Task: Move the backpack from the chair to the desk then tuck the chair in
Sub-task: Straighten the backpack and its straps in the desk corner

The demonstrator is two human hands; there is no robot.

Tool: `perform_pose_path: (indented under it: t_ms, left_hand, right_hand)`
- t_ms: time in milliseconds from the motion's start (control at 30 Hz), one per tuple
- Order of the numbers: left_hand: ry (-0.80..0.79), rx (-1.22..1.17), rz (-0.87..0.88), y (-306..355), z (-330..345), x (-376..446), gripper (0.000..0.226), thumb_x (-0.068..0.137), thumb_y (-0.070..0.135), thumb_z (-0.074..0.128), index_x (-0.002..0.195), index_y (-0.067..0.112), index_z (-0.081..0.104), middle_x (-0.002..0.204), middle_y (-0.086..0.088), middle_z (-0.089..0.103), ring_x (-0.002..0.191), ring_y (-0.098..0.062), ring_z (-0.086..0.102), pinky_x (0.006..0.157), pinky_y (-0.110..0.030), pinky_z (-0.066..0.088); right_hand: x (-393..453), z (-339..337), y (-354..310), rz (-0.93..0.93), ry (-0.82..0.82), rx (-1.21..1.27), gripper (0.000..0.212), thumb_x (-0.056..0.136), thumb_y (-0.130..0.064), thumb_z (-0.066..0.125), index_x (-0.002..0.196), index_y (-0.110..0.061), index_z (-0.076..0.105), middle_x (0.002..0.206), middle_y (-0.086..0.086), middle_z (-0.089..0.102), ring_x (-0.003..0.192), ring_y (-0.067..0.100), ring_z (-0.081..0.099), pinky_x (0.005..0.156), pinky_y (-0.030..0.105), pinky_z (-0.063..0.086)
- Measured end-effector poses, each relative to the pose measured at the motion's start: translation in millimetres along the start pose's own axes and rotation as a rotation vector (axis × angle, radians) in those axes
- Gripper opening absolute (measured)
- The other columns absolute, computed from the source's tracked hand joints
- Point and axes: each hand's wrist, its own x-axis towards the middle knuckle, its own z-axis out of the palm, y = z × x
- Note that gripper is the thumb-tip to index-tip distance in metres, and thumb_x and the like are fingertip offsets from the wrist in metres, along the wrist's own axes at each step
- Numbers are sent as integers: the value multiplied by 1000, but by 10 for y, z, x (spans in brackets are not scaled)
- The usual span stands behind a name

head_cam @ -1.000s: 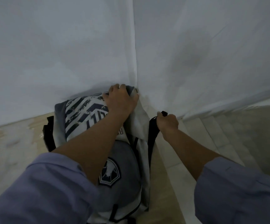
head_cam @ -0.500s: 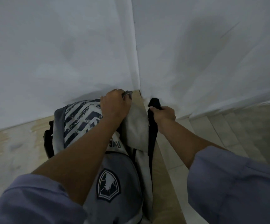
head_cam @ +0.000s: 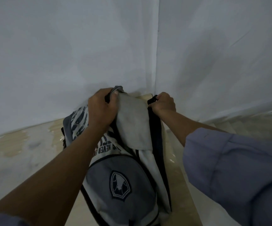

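Observation:
A grey and white backpack (head_cam: 120,181) with black stripes, lettering and a shield badge stands on the pale marbled desk (head_cam: 17,154), its top leaning into the corner. My left hand (head_cam: 101,108) grips the grey loop handle at the bag's top. My right hand (head_cam: 163,103) is closed around the black shoulder strap (head_cam: 156,137) on the bag's right side. The chair is out of view.
White cloth (head_cam: 66,62) hangs behind the desk and meets a second sheet in a corner seam just above the bag. The desk's right edge (head_cam: 185,176) runs down beside the bag, with tiled floor (head_cam: 254,124) beyond it.
The bag has been drawn up taller with its top further into the corner. My right hand has risen along the black strap, and my left has shifted onto the top handle.

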Motion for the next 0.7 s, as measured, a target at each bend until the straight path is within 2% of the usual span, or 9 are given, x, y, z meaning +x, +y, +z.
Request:
perform_pose_path:
  t_ms: [100, 167, 300, 333, 367, 433, 467, 600, 700]
  left_hand:
    - [18, -40, -6, -42, -40, -15, 25, 95, 25, 62, 112, 13, 76, 101, 9, 71, 88, -2, 62, 78, -5, 44]
    - [6, -42, -4, -52, -34, -15, 25, 95, 25, 62, 112, 13, 76, 99, 12, 69, 87, 0, 61, 75, 3, 39]
    - [-16, -31, 18, -41, 66, 4, 25, 95, 25, 62, 113, 12, 75, 103, 0, 75, 87, -5, 62, 76, -6, 45]
    - [-14, -31, 23, -41, 102, 15, 25, 96, 25, 63, 113, 12, 75, 103, -2, 75, 86, -6, 62, 76, -13, 49]
    - [-15, -31, 27, -44, 144, 27, 25, 95, 24, 63, 113, 12, 75, 103, -4, 76, 86, -8, 63, 76, -20, 51]
    - [-26, -14, 29, -42, 256, 48, 24, 95, 24, 64, 112, 11, 75, 103, -6, 76, 87, -13, 65, 77, -24, 51]
    - [-36, 2, 25, -36, 326, 58, 24, 95, 23, 64, 112, 11, 76, 104, -7, 76, 88, -15, 66, 77, -23, 49]
    - [-77, 42, 7, -20, 611, 79, 22, 95, 24, 64, 107, 10, 76, 103, -8, 76, 89, -22, 69, 75, -21, 45]
    - [-132, 95, -10, -76, 781, 150, 27, 95, 32, 63, 89, 9, 75, 84, -8, 74, 75, -23, 65, 66, -30, 48]
  right_hand:
    - [16, 34, -60, -61, 15, -60, 34, 84, -14, 70, 117, -17, 61, 119, 10, 64, 103, 30, 65, 91, 36, 57]
    - [37, 79, -114, -59, -18, 6, 36, 84, -14, 71, 118, -17, 61, 120, 8, 63, 105, 27, 64, 93, 34, 55]
    - [141, 131, -257, -34, -204, 271, 44, 86, -10, 76, 128, -14, 64, 131, 7, 63, 118, 24, 62, 103, 33, 52]
    - [176, 121, -278, 5, -255, 351, 44, 86, -9, 76, 129, -11, 64, 127, 9, 65, 113, 25, 64, 97, 35, 57]
    - [187, 97, -304, 50, -309, 428, 42, 89, -8, 73, 130, -11, 65, 117, 9, 67, 100, 23, 67, 82, 32, 62]
    - [183, 42, -364, 118, -397, 491, 36, 95, -11, 63, 130, -10, 65, 91, 5, 64, 70, 17, 59, 48, 19, 52]
    - [190, 35, -385, 144, -424, 475, 35, 96, -15, 60, 129, -10, 66, 86, 4, 62, 66, 17, 55, 44, 18, 47]
    - [294, 102, -385, 204, -503, 404, 42, 94, -32, 58, 128, -7, 62, 117, 12, 68, 95, 28, 65, 75, 30, 53]
    - [382, 186, -323, 183, -507, 375, 43, 94, -38, 58, 126, -10, 65, 124, 14, 68, 111, 32, 65, 102, 43, 53]
